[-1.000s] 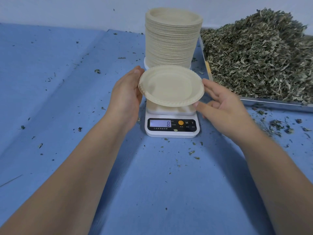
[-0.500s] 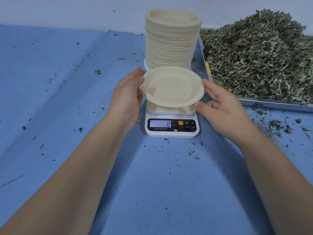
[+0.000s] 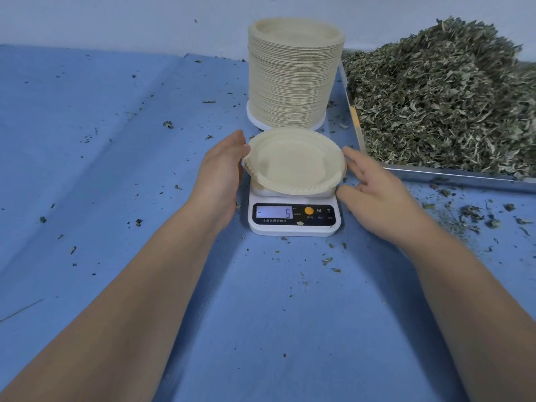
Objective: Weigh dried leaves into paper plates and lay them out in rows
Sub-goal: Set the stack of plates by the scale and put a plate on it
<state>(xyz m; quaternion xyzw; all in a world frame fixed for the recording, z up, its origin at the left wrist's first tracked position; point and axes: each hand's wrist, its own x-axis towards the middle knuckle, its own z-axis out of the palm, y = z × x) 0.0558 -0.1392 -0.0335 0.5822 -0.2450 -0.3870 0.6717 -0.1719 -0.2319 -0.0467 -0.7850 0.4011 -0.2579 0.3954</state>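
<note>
An empty beige paper plate lies on the platform of a small white digital scale, whose display is lit. My left hand holds the plate's left rim, thumb against the edge, with the fingers hidden under the plate. My right hand is at the right rim with its fingers straight, the fingertips just touching or barely off the edge. A tall stack of paper plates stands right behind the scale. A big heap of dried leaves fills a metal tray at the right.
A blue cloth covers the table, creased and strewn with leaf crumbs, thickest in front of the tray at the right. A pale wall runs along the back. The stack sits on a white round base.
Both hands have lowered the plate from just above the scale onto its platform. The right hand's fingers have loosened from the rim. The display reading has changed.
</note>
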